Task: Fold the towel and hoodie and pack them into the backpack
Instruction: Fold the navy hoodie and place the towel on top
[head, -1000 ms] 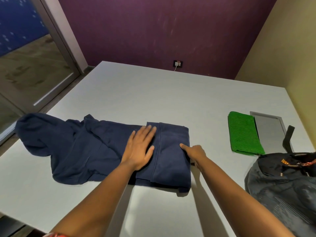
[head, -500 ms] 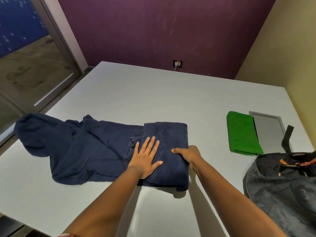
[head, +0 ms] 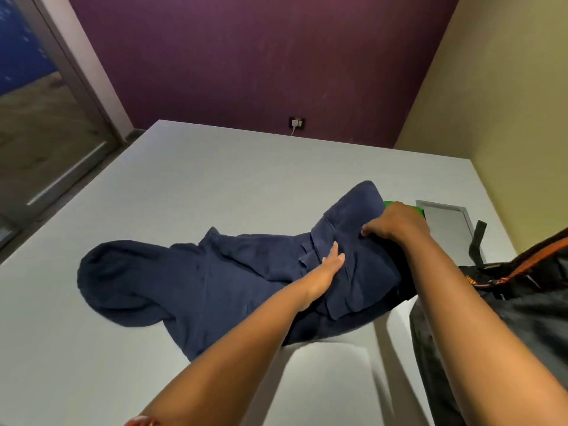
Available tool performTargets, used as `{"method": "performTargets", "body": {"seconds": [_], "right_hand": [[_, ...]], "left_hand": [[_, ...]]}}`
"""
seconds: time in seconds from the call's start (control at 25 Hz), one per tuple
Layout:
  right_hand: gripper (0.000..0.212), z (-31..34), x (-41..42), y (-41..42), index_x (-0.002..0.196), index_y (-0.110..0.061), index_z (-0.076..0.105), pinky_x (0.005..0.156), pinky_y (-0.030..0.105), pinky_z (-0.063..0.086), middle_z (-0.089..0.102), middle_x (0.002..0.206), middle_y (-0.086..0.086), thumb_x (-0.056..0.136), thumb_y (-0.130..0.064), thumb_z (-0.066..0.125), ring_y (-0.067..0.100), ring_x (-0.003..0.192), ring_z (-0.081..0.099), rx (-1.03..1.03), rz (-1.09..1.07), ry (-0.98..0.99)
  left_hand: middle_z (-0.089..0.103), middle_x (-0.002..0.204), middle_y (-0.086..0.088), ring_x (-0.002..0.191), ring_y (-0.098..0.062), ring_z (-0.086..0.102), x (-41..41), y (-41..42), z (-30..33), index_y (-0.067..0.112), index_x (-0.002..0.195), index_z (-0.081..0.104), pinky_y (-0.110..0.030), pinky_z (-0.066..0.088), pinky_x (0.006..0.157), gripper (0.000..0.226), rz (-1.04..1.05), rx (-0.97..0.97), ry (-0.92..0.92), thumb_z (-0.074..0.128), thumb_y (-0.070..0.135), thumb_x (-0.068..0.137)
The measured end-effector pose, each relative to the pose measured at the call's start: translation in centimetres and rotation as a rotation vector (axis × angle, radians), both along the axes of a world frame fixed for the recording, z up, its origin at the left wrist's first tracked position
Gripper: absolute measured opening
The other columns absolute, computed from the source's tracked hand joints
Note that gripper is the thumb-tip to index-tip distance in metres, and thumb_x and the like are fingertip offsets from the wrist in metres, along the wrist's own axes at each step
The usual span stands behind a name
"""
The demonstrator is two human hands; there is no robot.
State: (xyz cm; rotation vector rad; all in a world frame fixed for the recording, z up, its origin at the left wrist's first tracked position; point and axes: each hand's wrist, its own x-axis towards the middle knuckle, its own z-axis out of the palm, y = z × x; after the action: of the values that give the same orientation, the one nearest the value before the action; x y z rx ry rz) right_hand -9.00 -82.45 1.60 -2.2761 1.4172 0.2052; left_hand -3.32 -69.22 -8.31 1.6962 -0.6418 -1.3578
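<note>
A navy hoodie lies across the white table, hood at the left, its folded end bunched and lifted at the right. My right hand grips that raised fold from above. My left hand lies flat with straight fingers on the fabric just below it. Only a sliver of the green towel shows behind my right hand; the hoodie and hand hide the remainder. The dark backpack with orange trim sits at the right edge, partly behind my right forearm.
A grey flat panel lies on the table beyond the backpack, with a black strap across it. A wall socket sits on the purple wall. A glass door stands to the left. A yellow wall borders the table's right side.
My right hand has lifted the folded end of the hoodie up and toward the right, over the green towel. The left hand slid right with it, and the view tilted and shifted.
</note>
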Motion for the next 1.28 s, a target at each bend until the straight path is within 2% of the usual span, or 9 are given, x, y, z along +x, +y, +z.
{"method": "performTargets", "body": {"seconds": [0.24,0.48,0.56,0.64,0.8,0.96,1.04,1.16,1.28], "right_hand": [[0.049,2.4,4.8,7.6,0.117,-0.008,0.057,0.081,0.031,0.046,0.058,0.122,0.011,0.081,-0.039,0.066,0.029,0.113,0.055,-0.098,0.273,0.032],[0.021,-2.0,9.1,15.2,0.072,-0.01,0.051,0.048,0.023,0.03,0.048,0.068,0.0,0.089,-0.021,0.057,0.019,0.081,0.055,0.045,0.397,-0.098],[0.015,-3.1,8.8,16.6,0.092,-0.007,0.056,0.056,0.025,0.034,0.06,0.09,0.005,0.09,-0.022,0.056,0.024,0.091,0.06,-0.014,0.497,-0.12],[0.04,-4.3,8.4,17.1,0.119,-0.004,0.049,0.067,0.028,0.037,0.059,0.115,0.011,0.09,-0.03,0.056,0.027,0.105,0.059,-0.011,0.585,-0.176],[0.038,-6.2,7.3,15.1,0.122,-0.014,0.055,0.085,0.032,0.047,0.063,0.114,0.005,0.091,-0.037,0.052,0.023,0.108,0.057,0.072,0.568,-0.375],[0.065,-8.9,5.7,12.0,0.14,-0.019,0.037,0.111,0.04,0.025,0.037,0.148,0.004,0.088,-0.057,0.041,0.025,0.139,0.026,-0.121,0.588,-0.347],[0.092,-10.5,5.0,11.9,0.149,-0.029,0.011,0.115,0.053,0.005,0.003,0.159,-0.001,0.074,-0.083,0.017,0.024,0.147,-0.001,-0.094,0.686,-0.229],[0.099,-12.8,5.0,12.4,0.145,-0.041,-0.012,0.111,0.061,-0.006,-0.026,0.153,-0.006,0.055,-0.083,-0.009,0.025,0.144,-0.02,-0.139,0.746,-0.182],[0.095,-14.2,5.1,12.4,0.138,-0.038,-0.02,0.112,0.058,-0.008,-0.033,0.145,-0.006,0.055,-0.083,-0.02,0.025,0.141,-0.026,-0.192,0.771,-0.206]], "left_hand": [[0.04,0.147,-0.009,0.133,-0.032,0.041,6.5,4.7,1.1,0.03,0.147,0.026,-0.054,0.032,0.107,0.081,0.276,-0.097,0.446,0.007,0.077,0.083],[0.065,0.095,-0.009,0.088,-0.025,0.063,10.2,10.2,1.3,0.014,0.106,0.062,-0.041,0.054,0.072,0.09,0.555,-0.044,0.445,0.018,0.085,0.072],[0.067,0.093,-0.006,0.088,-0.023,0.063,10.3,10.7,1.4,0.017,0.101,0.063,-0.038,0.052,0.07,0.072,0.593,-0.003,0.381,0.029,0.078,0.079],[0.068,0.093,-0.005,0.087,-0.02,0.064,10.5,10.7,1.1,0.015,0.106,0.063,-0.033,0.051,0.068,0.055,0.664,0.009,0.298,0.049,0.063,0.083],[0.067,0.09,-0.011,0.079,-0.023,0.064,11.0,10.9,-0.2,-0.001,0.114,0.061,-0.031,0.053,0.067,0.041,0.8,0.128,0.07,0.066,0.028,0.086],[0.066,0.103,-0.009,0.088,-0.022,0.062,10.4,12.3,-1.5,0.006,0.113,0.06,-0.032,0.052,0.076,0.03,0.92,-0.03,0.053,0.062,0.022,0.087],[0.062,0.116,-0.011,0.096,-0.024,0.059,10.0,12.8,-2.2,0.009,0.121,0.054,-0.034,0.049,0.083,0.037,0.911,0.029,-0.074,0.058,0.028,0.09],[0.045,0.139,-0.012,0.121,-0.029,0.047,9.2,13.0,-3.3,0.012,0.142,0.03,-0.041,0.041,0.099,0.058,0.753,0.302,-0.625,0.049,0.037,0.094],[0.003,0.159,-0.003,0.147,-0.022,0.006,7.8,12.1,-3.9,0.018,0.151,-0.001,-0.047,0.006,0.117,0.067,0.407,0.286,-1.19,0.024,0.047,0.096]]}}
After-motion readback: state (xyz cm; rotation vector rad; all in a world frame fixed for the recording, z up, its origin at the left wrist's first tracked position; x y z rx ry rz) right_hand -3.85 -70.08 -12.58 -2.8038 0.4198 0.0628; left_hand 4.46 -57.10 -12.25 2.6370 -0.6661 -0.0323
